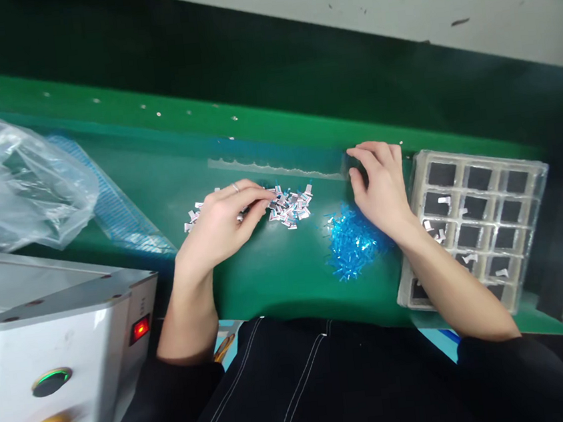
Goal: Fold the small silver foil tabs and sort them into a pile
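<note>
My left hand (224, 218) rests on the green table (269, 286), fingers drawn together in a pinch at the edge of a pile of small white parts (288, 205); what sits in the pinch is too small to make out. My right hand (379, 184) lies curled by the end of a clear strip (277, 166), its fingertips touching that end. A heap of blue film scraps (351, 244) lies just below the right hand.
A clear compartment tray (483, 216) with dark cells stands at the right. A crumpled plastic bag (16, 178) and a blue sheet (120, 208) lie at the left. A white machine (49, 349) with a red button sits at the lower left.
</note>
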{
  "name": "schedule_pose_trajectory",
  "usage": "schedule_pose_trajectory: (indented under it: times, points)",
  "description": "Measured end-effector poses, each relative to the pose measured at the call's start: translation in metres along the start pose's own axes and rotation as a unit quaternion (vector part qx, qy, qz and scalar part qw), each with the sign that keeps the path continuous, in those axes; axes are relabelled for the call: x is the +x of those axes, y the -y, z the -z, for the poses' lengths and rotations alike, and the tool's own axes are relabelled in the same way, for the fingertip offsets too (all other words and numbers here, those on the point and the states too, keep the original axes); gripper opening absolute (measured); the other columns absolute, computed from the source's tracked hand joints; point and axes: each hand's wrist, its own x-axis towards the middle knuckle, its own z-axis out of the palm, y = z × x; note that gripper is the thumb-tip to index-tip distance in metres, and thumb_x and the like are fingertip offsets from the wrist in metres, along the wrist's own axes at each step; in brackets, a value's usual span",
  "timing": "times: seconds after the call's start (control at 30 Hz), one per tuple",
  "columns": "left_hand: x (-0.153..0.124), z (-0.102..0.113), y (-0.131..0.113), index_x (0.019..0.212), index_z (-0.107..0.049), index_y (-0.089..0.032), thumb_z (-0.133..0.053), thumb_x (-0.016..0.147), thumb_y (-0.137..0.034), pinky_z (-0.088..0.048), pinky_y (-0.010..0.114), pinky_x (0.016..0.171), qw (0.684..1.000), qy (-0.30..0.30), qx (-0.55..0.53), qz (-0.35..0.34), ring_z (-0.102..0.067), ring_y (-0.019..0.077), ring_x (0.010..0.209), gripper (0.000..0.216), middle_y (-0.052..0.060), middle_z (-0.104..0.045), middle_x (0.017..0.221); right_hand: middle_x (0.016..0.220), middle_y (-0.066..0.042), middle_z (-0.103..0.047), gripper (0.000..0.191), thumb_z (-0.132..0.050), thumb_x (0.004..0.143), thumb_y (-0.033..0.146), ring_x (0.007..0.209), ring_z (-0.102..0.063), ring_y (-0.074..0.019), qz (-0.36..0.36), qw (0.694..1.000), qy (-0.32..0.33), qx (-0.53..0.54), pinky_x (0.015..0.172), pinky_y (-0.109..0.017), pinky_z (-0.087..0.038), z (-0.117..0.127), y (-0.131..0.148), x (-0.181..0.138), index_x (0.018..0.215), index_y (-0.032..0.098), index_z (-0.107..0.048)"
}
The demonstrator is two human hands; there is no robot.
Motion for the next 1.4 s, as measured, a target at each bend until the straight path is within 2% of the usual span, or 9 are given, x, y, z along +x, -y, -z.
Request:
schedule_pose_trajectory:
  times: [0.17,0.3,0.43,0.5,0.57,0.63,0.7,1.0,1.4]
  points:
    - [0.000,-0.004,-0.010,0.107,-0.089,-0.027,-0.076,0.106,-0.024,-0.072,0.032,0.087,0.994,-0.027,-0.096,-0.033,-0.086,0.0191,0.091,0.014,0.002,-0.089,0.102,0.135,-0.013,-0.073,0.018,-0.059,0.108,0.025,0.132,-0.063,-0.0393,-0.012,0.999,-0.021,0.028,0.117,-0.072,-0.053,0.003,0.001,0.001,0.118,0.027,-0.074]
    - [0.001,-0.015,-0.019,0.100,-0.090,-0.026,-0.085,0.100,-0.020,-0.074,0.029,0.079,0.978,-0.067,-0.188,-0.056,-0.086,0.0172,0.081,0.008,0.001,-0.089,0.095,0.128,-0.011,-0.078,0.013,-0.060,0.110,0.026,0.127,-0.069,-0.0361,-0.013,0.997,-0.061,0.048,0.119,-0.068,-0.052,0.006,0.007,0.002,0.107,0.028,-0.072]
    - [0.004,-0.027,-0.021,0.096,-0.090,-0.024,-0.090,0.097,-0.020,-0.075,0.029,0.074,0.965,-0.116,-0.231,-0.052,-0.086,0.0180,0.077,0.004,0.002,-0.089,0.090,0.117,-0.007,-0.081,0.009,-0.066,0.110,0.029,0.118,-0.075,-0.0309,0.015,0.983,-0.112,0.145,0.113,-0.059,-0.057,0.011,0.022,0.001,0.104,0.028,-0.072]
    - [0.005,-0.032,-0.020,0.097,-0.090,-0.024,-0.091,0.096,-0.020,-0.075,0.028,0.075,0.962,-0.139,-0.225,-0.058,-0.087,0.0185,0.078,0.004,0.002,-0.089,0.089,0.113,-0.006,-0.082,0.009,-0.069,0.111,0.032,0.112,-0.077,-0.0272,0.026,0.968,-0.085,0.233,0.104,-0.051,-0.062,0.015,0.030,-0.001,0.105,0.027,-0.073]
    - [0.007,-0.036,-0.020,0.099,-0.091,-0.025,-0.092,0.095,-0.019,-0.075,0.027,0.077,0.963,-0.159,-0.204,-0.074,-0.087,0.0183,0.082,0.007,0.001,-0.089,0.090,0.113,-0.005,-0.084,0.008,-0.071,0.112,0.033,0.107,-0.079,-0.0240,0.022,0.947,-0.015,0.321,0.098,-0.046,-0.065,0.019,0.039,-0.004,0.109,0.027,-0.075]
    - [0.008,-0.040,-0.020,0.101,-0.090,-0.025,-0.091,0.095,-0.016,-0.074,0.027,0.078,0.964,-0.172,-0.180,-0.098,-0.087,0.0176,0.084,0.011,0.000,-0.089,0.092,0.115,-0.004,-0.085,0.008,-0.072,0.112,0.035,0.104,-0.081,-0.0219,0.013,0.922,0.055,0.382,0.098,-0.043,-0.066,0.022,0.047,-0.008,0.114,0.027,-0.075]
    - [0.009,-0.045,-0.020,0.103,-0.089,-0.025,-0.089,0.096,-0.013,-0.074,0.027,0.081,0.965,-0.171,-0.159,-0.118,-0.087,0.0169,0.085,0.014,0.000,-0.090,0.095,0.117,-0.003,-0.085,0.009,-0.072,0.113,0.035,0.104,-0.082,-0.0211,0.008,0.908,0.084,0.410,0.099,-0.042,-0.067,0.023,0.053,-0.013,0.116,0.027,-0.075]
    - [0.006,-0.056,-0.025,0.106,-0.088,-0.024,-0.085,0.099,-0.012,-0.074,0.029,0.089,0.972,-0.149,-0.122,-0.135,-0.088,0.0172,0.091,0.014,0.001,-0.090,0.102,0.110,-0.003,-0.083,0.005,-0.071,0.111,0.026,0.104,-0.079,-0.0220,0.056,0.939,0.050,0.337,0.093,-0.040,-0.064,0.019,0.063,-0.018,0.113,0.027,-0.075]
    - [0.006,-0.057,-0.028,0.109,-0.087,-0.023,-0.085,0.097,-0.008,-0.075,0.028,0.089,0.971,-0.146,-0.123,-0.142,-0.088,0.0179,0.093,0.019,0.002,-0.090,0.103,0.107,-0.003,-0.080,0.009,-0.068,0.110,0.020,0.098,-0.077,-0.0209,0.081,0.945,0.040,0.315,0.088,-0.040,-0.063,0.014,0.062,-0.018,0.110,0.026,-0.074]
